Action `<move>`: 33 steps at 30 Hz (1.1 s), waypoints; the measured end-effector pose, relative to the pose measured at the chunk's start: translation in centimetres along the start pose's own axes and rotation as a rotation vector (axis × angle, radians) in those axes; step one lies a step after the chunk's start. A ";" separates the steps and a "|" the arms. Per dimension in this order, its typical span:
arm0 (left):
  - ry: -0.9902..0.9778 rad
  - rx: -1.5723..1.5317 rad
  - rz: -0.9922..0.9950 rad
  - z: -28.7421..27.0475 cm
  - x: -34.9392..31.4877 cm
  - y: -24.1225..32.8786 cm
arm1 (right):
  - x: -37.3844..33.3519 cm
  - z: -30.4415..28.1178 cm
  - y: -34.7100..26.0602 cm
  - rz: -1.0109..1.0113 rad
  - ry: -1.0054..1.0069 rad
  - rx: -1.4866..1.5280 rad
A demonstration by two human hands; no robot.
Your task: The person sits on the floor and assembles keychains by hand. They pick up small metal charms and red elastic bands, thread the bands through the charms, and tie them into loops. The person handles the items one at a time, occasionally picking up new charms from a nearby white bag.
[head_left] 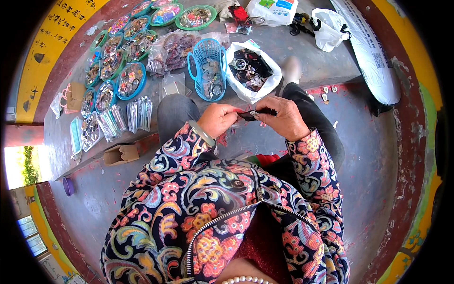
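Between my two hands, over my lap, is a small dark strap-like item [248, 115] with a pale round spot on it; its exact kind is too small to make out. My left hand [218, 119] pinches its left end between thumb and fingers. The right end is gripped by my right hand [286, 117], with a dark bit sticking out past the fingers. Just beyond my hands stands a white plastic bag [267, 81] rolled open, full of dark small accessories and a ring-shaped piece. Beside it is a tall blue lattice basket [208, 53] with small items inside.
On the grey ledge at left lie round baskets of trinkets [130, 80], clear bags [177, 49] and packets of pen-like sticks [140, 114]. A cardboard box [121, 155] sits below. Another white bag [328, 31] and a long white wrapped board [371, 52] are at far right.
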State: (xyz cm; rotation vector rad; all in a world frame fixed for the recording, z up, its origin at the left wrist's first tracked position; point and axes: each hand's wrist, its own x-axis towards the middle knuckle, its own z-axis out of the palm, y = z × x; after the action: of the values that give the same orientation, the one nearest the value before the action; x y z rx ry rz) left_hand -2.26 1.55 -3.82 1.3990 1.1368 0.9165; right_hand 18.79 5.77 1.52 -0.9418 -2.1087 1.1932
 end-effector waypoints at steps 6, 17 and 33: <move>-0.130 0.228 -0.137 0.0 -0.6 2.6 | 0.0 0.0 -0.4 0.000 -0.023 -0.093; -0.153 -0.095 -0.246 0.2 -0.5 2.2 | 0.0 0.8 -0.2 -0.134 0.073 -0.186; -0.146 -0.430 -0.366 0.7 -0.7 1.7 | -0.1 1.5 0.4 0.037 -0.016 -0.109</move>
State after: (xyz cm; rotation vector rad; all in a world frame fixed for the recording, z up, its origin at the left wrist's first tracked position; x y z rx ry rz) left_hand -1.50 0.75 -2.25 0.8584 0.9720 0.7266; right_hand 17.89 5.05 0.48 -1.0264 -2.1969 1.1169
